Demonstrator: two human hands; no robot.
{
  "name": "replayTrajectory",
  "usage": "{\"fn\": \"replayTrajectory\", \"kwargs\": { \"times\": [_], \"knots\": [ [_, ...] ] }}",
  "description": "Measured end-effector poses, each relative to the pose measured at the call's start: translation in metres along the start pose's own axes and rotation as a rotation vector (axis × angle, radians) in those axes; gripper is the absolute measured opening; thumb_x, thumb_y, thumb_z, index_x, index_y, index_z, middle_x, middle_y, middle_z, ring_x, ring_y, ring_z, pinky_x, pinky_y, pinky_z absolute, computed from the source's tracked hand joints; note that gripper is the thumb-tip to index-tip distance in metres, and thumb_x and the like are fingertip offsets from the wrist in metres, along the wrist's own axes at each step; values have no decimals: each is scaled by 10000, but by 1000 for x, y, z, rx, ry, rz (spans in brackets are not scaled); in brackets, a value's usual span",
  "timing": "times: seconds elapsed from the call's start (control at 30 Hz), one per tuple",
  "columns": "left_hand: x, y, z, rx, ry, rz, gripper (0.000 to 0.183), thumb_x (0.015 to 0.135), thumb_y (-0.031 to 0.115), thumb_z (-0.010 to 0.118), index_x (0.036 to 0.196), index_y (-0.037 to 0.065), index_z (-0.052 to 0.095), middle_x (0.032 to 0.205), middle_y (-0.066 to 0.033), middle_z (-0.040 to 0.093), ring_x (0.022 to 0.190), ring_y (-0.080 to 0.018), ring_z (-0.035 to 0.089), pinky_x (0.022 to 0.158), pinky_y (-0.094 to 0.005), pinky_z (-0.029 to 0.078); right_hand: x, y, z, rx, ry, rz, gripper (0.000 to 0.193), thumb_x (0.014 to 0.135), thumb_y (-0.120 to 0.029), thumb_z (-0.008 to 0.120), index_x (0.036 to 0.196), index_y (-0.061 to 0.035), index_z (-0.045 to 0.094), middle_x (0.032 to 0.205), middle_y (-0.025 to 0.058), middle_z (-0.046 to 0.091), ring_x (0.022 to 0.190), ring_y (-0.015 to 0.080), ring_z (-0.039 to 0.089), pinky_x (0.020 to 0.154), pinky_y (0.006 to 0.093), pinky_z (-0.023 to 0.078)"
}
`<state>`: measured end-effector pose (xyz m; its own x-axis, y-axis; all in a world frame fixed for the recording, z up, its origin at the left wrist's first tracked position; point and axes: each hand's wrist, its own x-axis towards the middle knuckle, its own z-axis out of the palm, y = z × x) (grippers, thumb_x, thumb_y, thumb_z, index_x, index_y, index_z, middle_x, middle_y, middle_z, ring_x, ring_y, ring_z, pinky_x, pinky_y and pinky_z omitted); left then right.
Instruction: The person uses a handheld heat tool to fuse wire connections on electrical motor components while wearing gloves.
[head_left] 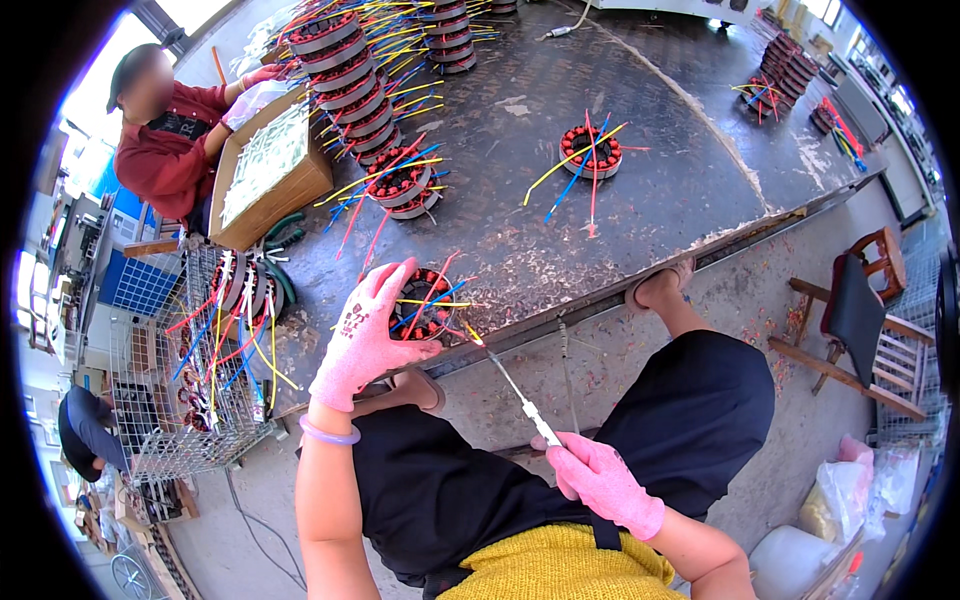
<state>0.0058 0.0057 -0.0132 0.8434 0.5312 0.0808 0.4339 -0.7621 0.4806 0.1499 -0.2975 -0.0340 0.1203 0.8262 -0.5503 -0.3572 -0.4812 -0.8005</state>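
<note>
My left hand, in a pink glove, curls round the near-left side of a wire-wound stator at the table's front edge. Red, blue and yellow leads cross over that stator's red-and-black windings. A pink glove also covers my right hand, closed on the lower end of a thin pale stick-like piece with a thicker white section. Its upper tip meets or nearly meets the yellow and red lead ends beside the stator; whether they are joined I cannot tell. A single stator lies farther right on the table.
A tall stack of stators rises at the left. Beyond it, a co-worker reaches over a cardboard box of white strips. Dark-handled pliers lie near a wire basket. A wooden chair stands right.
</note>
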Motion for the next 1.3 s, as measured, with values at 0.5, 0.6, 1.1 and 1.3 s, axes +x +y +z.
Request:
{"fn": "replayTrajectory", "kwargs": {
  "times": [0.5,0.6,1.1,1.3],
  "knots": [
    [0,-2,1,2,-3,9,1012,603,351,904,1452,46,446,1391,-193,485,1299,-383,473,1100,-441,383,1,4,0,31,9,18,344,1042,-282,512,1237,-8,586,637,-44,457,558,37,407,517,230,347],
    [0,0,0,-3,-5,1,1012,604,351,904,1452,47,445,1393,-192,485,1299,-384,473,1099,-442,384,1,4,2,59,-1,15,351,1039,-287,515,1245,-11,585,639,-42,465,557,38,413,515,230,349],
    [2,6,1,-6,25,-10,989,575,245,909,1417,-9,458,1321,-165,557,1246,-336,539,1085,-397,406,-7,-5,0,165,66,13,301,1037,-256,514,1181,-9,605,652,-47,473,554,35,399,500,222,311],
    [-6,-5,-9,-729,4,-155,934,711,378,877,1437,-1,429,1297,-100,547,1223,-212,532,1065,-362,411,-14,-11,-9,148,138,-1,363,1026,-239,520,1285,6,589,608,-50,490,512,25,395,468,204,289]
  ]
}}
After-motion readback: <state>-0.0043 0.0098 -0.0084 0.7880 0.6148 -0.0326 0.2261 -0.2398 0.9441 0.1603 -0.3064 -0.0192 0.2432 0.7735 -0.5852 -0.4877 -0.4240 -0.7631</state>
